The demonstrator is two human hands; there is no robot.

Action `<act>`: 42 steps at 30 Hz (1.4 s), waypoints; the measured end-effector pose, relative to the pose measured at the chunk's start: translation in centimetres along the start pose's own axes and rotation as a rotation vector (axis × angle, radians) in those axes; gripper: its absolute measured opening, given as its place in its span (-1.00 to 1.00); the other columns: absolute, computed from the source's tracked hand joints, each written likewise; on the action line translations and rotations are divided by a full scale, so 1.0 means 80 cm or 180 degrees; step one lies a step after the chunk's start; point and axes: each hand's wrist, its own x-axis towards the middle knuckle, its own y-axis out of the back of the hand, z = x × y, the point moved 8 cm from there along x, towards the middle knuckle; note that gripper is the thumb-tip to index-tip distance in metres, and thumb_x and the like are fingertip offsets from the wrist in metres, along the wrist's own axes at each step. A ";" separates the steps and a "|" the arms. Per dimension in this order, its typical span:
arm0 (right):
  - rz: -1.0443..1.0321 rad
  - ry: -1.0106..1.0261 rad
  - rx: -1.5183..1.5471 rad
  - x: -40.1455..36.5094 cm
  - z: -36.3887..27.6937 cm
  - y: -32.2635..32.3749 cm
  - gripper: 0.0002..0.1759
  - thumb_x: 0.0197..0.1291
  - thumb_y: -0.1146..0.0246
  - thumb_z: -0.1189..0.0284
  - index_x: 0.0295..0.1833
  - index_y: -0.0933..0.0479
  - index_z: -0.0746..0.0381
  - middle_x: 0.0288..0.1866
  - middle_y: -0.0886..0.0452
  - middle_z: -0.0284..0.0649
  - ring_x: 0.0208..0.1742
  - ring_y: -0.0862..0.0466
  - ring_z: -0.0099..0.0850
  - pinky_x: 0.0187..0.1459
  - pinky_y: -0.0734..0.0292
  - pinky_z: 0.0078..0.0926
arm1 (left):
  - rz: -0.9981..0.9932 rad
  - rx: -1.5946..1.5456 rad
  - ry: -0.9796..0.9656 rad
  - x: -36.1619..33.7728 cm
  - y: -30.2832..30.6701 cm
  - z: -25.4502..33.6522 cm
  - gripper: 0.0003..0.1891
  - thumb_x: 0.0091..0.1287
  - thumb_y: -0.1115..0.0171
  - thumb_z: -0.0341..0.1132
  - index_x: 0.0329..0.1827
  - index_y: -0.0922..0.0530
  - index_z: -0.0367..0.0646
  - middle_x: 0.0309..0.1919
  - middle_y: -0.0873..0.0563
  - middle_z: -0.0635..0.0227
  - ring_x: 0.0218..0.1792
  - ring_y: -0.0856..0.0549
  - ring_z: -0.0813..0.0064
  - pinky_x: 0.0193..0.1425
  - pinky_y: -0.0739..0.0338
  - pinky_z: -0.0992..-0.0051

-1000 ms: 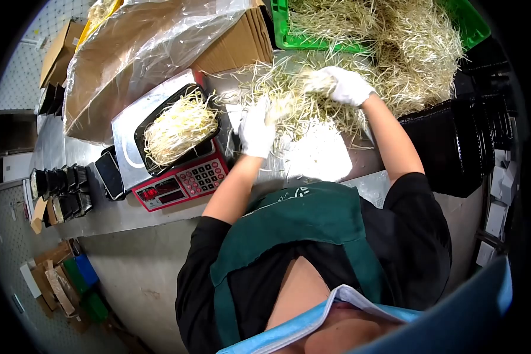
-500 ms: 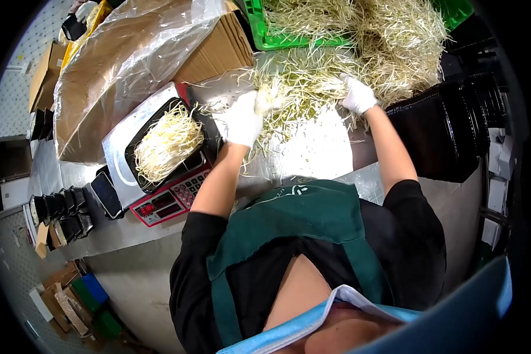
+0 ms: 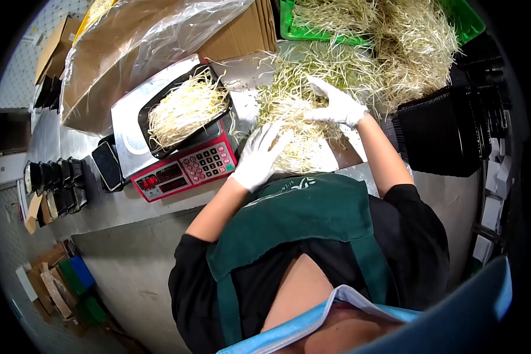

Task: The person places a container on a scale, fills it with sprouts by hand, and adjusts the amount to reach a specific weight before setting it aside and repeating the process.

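Loose bean sprouts (image 3: 298,133) lie heaped on the metal table between my two white-gloved hands. My left hand (image 3: 261,154) is open, its fingers stretched over the near left side of the heap. On the far right side, my right hand (image 3: 338,105) is open too, thumb and fingers apart, touching the sprouts. To the left, a black plastic tray (image 3: 144,121) filled with bean sprouts (image 3: 186,112) rests tilted in view on the red digital scale (image 3: 186,171). The scale's display is lit red, but its digits are too blurred to read.
A green crate (image 3: 292,26) overflows with sprouts at the back. Stacked black trays (image 3: 436,133) stand at right. A cardboard box (image 3: 236,32) with a clear plastic liner is at back left. A phone (image 3: 106,162) and small black containers (image 3: 56,180) are at left.
My left hand has moved nearer to my body and right, my right hand inward to the left. Sprouts are now gathered between them. The view has shifted slightly.
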 end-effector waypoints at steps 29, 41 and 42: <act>-0.0176 0.0169 -0.1791 0.001 0.021 0.061 -0.57 0.28 0.05 0.47 0.28 -0.30 0.20 -0.16 -0.64 -0.04 -0.14 -0.64 -0.11 -0.12 -0.56 -0.28 | -0.0616 -0.1525 0.2692 0.032 -0.019 -0.102 -0.48 0.31 0.03 -0.24 0.37 -0.30 -0.09 -0.28 -0.67 0.04 -0.26 -0.69 0.10 -0.21 -0.52 0.12; -0.0549 0.0002 -0.0858 -0.007 0.026 -0.005 0.25 -0.32 -0.59 0.15 0.45 -0.03 0.38 0.37 -0.29 0.12 0.40 -0.30 -0.17 0.41 -0.15 -0.39 | -0.0314 0.0089 0.0389 0.017 -0.014 -0.025 -0.20 0.00 -0.41 -0.14 0.36 -0.29 -0.10 0.17 -0.50 0.13 0.26 -0.40 0.12 0.43 -0.09 0.15; -0.0501 -0.0199 -0.0652 0.001 0.033 0.000 0.30 -0.30 -0.59 0.12 0.48 0.04 0.37 0.47 -0.13 0.08 0.47 -0.17 -0.19 0.45 -0.07 -0.35 | -0.0321 0.0076 0.0549 0.008 -0.016 -0.031 -0.13 -0.08 -0.47 -0.10 0.35 -0.29 -0.13 0.21 -0.47 0.10 0.30 -0.36 0.09 0.44 -0.09 0.18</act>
